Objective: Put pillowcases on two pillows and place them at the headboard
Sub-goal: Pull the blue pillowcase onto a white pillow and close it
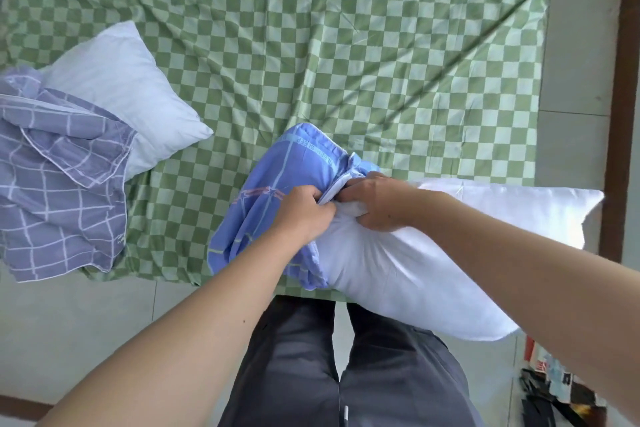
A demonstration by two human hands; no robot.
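1. Left hand (pixel 302 215): fingers curled, pinching the opening hem of the blue pillowcase (pixel 277 198); fingertips buried in the folds.
2. Right hand (pixel 375 203): fingers curled into the end of the white pillow (pixel 433 253), gripping it at the pillowcase mouth; fingertips hidden.
3. Pillow end inside the case: depth impossible to judge; far end overhanging the bed edge, above dark trousers (pixel 346 357).
4. Second bare pillow (pixel 121 90): on the left, partly covered by a purple grid pillowcase (pixel 59 191), cut off by the frame edge.
5. Green checked sheet (pixel 346 45): wide bare stretch beyond the hands.
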